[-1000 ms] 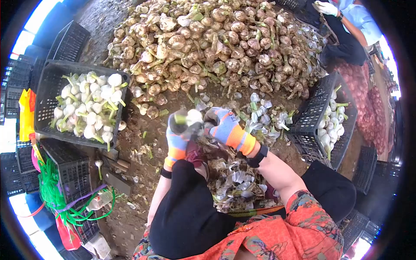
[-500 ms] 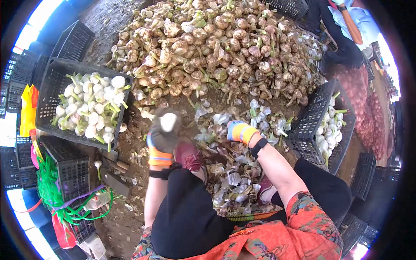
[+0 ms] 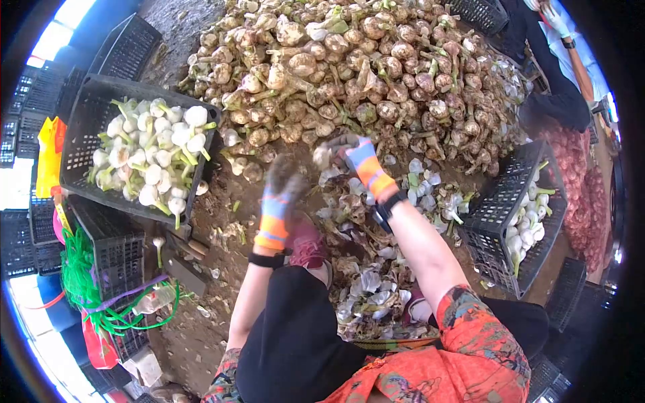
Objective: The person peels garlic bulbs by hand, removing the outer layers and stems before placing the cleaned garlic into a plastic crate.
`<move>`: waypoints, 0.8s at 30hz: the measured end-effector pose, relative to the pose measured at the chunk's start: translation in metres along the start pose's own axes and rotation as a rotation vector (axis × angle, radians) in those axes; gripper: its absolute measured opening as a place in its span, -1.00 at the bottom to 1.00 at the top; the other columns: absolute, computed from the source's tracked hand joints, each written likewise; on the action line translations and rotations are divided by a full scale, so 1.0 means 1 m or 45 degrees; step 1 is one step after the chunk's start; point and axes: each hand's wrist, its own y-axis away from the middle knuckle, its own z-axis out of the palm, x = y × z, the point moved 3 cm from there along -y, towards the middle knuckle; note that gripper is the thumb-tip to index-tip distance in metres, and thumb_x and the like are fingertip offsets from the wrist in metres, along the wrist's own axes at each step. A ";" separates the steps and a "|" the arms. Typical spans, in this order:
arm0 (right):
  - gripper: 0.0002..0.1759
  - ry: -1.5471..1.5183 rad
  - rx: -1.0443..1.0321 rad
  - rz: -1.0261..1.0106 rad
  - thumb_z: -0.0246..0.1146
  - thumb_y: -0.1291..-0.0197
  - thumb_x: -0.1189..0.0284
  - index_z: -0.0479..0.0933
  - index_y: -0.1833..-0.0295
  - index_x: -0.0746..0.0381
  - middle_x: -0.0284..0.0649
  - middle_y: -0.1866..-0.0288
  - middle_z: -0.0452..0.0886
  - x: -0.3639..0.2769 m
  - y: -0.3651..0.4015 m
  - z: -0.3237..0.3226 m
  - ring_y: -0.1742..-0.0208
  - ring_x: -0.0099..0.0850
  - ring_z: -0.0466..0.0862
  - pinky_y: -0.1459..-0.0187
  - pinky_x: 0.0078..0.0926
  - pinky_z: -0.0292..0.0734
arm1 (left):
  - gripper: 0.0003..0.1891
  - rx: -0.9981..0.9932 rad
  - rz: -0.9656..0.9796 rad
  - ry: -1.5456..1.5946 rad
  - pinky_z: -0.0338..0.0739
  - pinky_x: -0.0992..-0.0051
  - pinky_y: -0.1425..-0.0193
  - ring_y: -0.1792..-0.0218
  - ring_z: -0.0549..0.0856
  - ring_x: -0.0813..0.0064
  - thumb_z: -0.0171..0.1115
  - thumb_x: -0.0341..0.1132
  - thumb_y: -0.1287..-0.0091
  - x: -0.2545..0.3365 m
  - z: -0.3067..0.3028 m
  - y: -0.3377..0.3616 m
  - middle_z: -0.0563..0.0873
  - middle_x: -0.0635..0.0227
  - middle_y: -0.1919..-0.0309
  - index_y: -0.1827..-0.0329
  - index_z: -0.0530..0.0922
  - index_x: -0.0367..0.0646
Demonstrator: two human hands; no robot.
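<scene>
My left hand (image 3: 280, 195), in a grey, blue and orange glove, is raised over the dirt between the black crate (image 3: 75, 144) of white cleaned garlic (image 3: 151, 151) and the big heap of unpeeled garlic (image 3: 349, 74). It is motion-blurred and no bulb shows in it. My right hand (image 3: 356, 158), in the same kind of glove, reaches to the heap's near edge, its fingers closed around a dirty garlic bulb (image 3: 322, 156). Garlic skins (image 3: 369, 289) lie piled between my knees.
A second black crate (image 3: 500, 201) with some white garlic stands at the right. Empty crates (image 3: 111, 258), green cord (image 3: 87, 295) and a plastic bottle (image 3: 151, 305) lie at the left. Another person (image 3: 557, 74) sits at the top right beside red mesh sacks (image 3: 581, 195).
My left hand held a white cleaned bulb near the left crate; now the bulb is gone from it. My right hand moved from the skins up to the heap and closed on a bulb.
</scene>
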 end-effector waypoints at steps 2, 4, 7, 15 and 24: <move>-0.80 0.094 -0.115 0.082 0.17 -0.03 0.59 0.59 0.18 0.31 -0.29 0.39 0.64 -0.017 0.041 0.011 0.43 -0.59 0.58 0.39 -0.70 0.50 | -0.42 -0.278 0.011 0.102 0.47 0.39 -0.14 -0.11 0.50 0.37 0.17 -0.47 -0.25 -0.025 0.014 -0.002 0.43 0.20 -0.19 -0.34 0.20 -0.19; -0.76 -0.174 -0.229 -0.035 0.21 -0.07 0.55 0.55 0.10 0.33 -0.28 0.35 0.64 -0.027 0.071 0.020 0.41 -0.56 0.59 0.35 -0.69 0.52 | -0.42 -0.299 0.054 -0.029 0.46 0.43 -0.14 -0.10 0.51 0.41 0.18 -0.51 -0.22 -0.035 0.015 0.002 0.45 0.22 -0.18 -0.32 0.22 -0.22; -0.70 -0.539 -0.205 -0.232 0.17 -0.13 0.53 0.46 -0.02 0.32 -0.25 0.25 0.62 -0.020 0.084 0.021 0.38 -0.53 0.58 0.35 -0.64 0.53 | -0.41 -0.333 0.154 -0.012 0.46 0.49 -0.13 -0.08 0.51 0.46 0.20 -0.59 -0.14 -0.032 0.021 0.007 0.45 0.25 -0.18 -0.28 0.27 -0.28; -0.73 -0.654 -0.164 -0.105 0.22 -0.06 0.59 0.47 0.08 0.35 -0.22 0.27 0.61 -0.031 0.099 0.047 0.29 -0.44 0.63 0.25 -0.49 0.56 | -0.43 -0.152 0.282 0.177 0.46 0.47 -0.10 0.00 0.55 0.45 0.36 -0.61 0.04 -0.034 0.018 0.012 0.53 0.28 -0.02 -0.10 0.39 -0.25; -0.86 0.409 -0.090 -0.792 0.09 -0.07 0.65 0.50 0.23 0.38 -0.17 0.36 0.61 -0.009 0.088 0.041 0.39 -0.41 0.62 0.37 -0.49 0.55 | -0.37 -0.107 0.707 -0.290 0.39 0.47 -0.14 0.00 0.51 0.40 0.50 -0.57 0.23 -0.033 0.015 0.011 0.46 0.30 0.03 0.02 0.41 -0.15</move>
